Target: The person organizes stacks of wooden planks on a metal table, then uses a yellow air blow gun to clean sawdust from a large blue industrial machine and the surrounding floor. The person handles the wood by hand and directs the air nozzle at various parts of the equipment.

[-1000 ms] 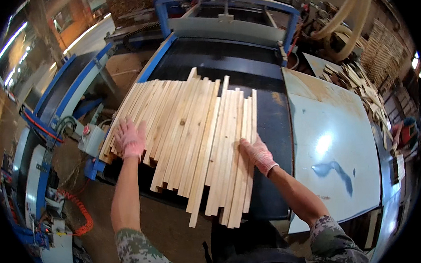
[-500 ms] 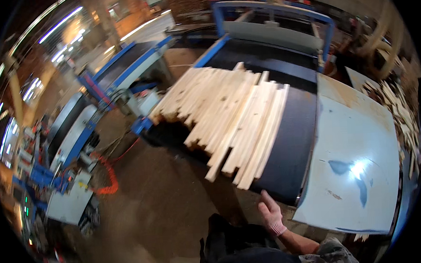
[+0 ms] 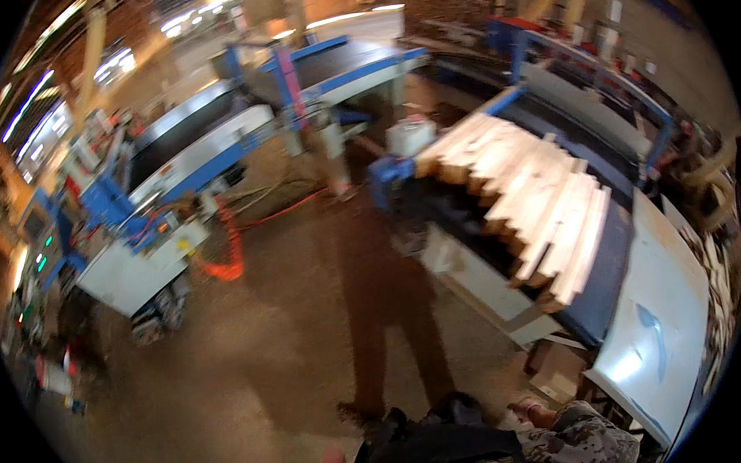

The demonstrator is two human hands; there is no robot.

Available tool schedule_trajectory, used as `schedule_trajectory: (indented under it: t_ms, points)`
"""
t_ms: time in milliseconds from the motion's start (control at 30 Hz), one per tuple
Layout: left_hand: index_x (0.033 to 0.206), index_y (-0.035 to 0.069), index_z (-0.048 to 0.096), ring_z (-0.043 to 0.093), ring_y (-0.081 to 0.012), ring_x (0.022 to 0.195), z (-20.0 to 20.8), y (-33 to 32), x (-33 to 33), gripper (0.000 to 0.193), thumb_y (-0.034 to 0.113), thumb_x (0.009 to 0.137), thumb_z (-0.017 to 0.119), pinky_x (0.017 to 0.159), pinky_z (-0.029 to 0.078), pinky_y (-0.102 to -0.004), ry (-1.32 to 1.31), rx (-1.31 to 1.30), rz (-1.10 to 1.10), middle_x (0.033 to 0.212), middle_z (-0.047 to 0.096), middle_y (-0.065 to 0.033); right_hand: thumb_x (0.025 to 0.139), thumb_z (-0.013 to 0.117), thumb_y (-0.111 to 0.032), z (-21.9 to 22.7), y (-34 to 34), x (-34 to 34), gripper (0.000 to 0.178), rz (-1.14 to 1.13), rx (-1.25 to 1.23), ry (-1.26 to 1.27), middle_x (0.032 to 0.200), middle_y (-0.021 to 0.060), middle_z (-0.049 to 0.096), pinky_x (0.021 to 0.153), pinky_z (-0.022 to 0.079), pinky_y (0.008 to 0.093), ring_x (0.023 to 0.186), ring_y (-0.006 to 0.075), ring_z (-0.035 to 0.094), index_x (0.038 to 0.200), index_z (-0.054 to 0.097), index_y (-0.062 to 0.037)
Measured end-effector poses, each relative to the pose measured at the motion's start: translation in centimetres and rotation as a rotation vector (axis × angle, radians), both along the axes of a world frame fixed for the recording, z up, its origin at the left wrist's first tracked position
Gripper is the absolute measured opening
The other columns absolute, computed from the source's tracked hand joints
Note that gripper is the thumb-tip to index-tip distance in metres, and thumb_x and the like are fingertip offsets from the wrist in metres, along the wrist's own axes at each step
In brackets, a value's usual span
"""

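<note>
My left hand (image 3: 334, 461) shows low in the picture, left of the dark apron (image 3: 437, 454), smeared by motion. On the other side of the apron, my right hand (image 3: 529, 409) hangs below a camouflage sleeve (image 3: 587, 438), near a cardboard box (image 3: 557, 371). Blur hides the fingers of both hands, and nothing can be made out in them. Several pale wooden strips (image 3: 544, 190) lie side by side with uneven ends on the black conveyor belt (image 3: 608, 257) to the right. Both hands are apart from the strips.
A pale metal sheet (image 3: 663, 300) flanks the belt on the right, with scrap wood (image 3: 717, 284) beyond. Left stand a blue and white conveyor machine (image 3: 199, 161) and an orange coiled hose (image 3: 231, 254). A shadow falls on the brown floor (image 3: 293, 353).
The view has swung left, so the strips and belt now sit farther right. My right hand, earlier near the belt's end, is now lower beside my body. My left hand has come into view.
</note>
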State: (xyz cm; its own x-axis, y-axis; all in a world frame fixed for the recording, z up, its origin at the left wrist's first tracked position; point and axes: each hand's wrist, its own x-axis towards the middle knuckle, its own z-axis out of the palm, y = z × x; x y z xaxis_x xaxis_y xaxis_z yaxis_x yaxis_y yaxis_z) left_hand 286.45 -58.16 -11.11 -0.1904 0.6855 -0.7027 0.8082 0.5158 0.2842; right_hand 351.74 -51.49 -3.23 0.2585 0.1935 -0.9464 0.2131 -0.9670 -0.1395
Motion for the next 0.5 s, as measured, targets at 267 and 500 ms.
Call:
schedule_trajectory:
  t_ms: [267, 500]
  points:
    - [0.141, 0.007, 0.055, 0.063, -0.0192, 0.101, 6.3, 7.7, -15.4, 0.042, 0.03, 0.107, 0.054, 0.083, 0.051, -0.0358, -0.721, 0.1, 0.924, 0.123, 0.067, -0.0037, 0.101, 0.064, -0.019, 1.2, 17.4, -27.3, 0.023, 0.16, 0.385, 0.36, 0.069, 0.0059, 0.052, 0.054, 0.039, 0.0379, 0.057, 0.0185, 0.044, 0.087, 0.062, -0.0012]
    - [0.137, 0.01, 0.057, 0.069, -0.0242, 0.087, 2.6, 1.6, -21.3, 0.041, 0.034, 0.104, 0.051, 0.08, 0.056, -0.0414, -0.596, -0.111, 1.273, 0.103, 0.072, -0.006, 0.094, 0.066, -0.02, 4.7, 26.9, -46.1, 0.016, 0.467, 0.256, 0.379, 0.074, 0.0012, 0.056, 0.059, 0.043, 0.0336, 0.066, 0.0149, 0.051, 0.095, 0.069, -0.0046]
